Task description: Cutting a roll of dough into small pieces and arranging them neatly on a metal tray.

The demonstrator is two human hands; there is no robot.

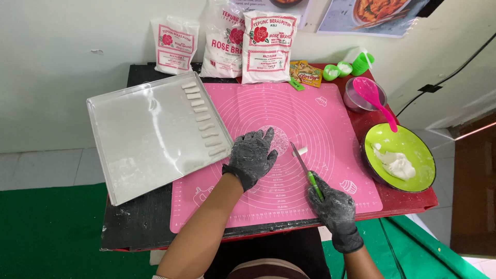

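Note:
My left hand (253, 155), in a floured black glove, lies flat with fingers spread on the pink baking mat (310, 119); whatever is under the palm is hidden. My right hand (333, 204), also gloved, grips a green-handled knife (305, 165) whose blade points up and left. A small white dough piece (300, 151) sits by the blade tip. Several cut dough sticks (203, 118) line the right edge of a metal tray (139, 139) at the left.
A green bowl (413, 142) with white dough (397, 164) stands at the right. Behind it sit a clear cup with a pink spatula (376, 98), small green cups (343, 68) and three white flour bags (266, 46) against the wall.

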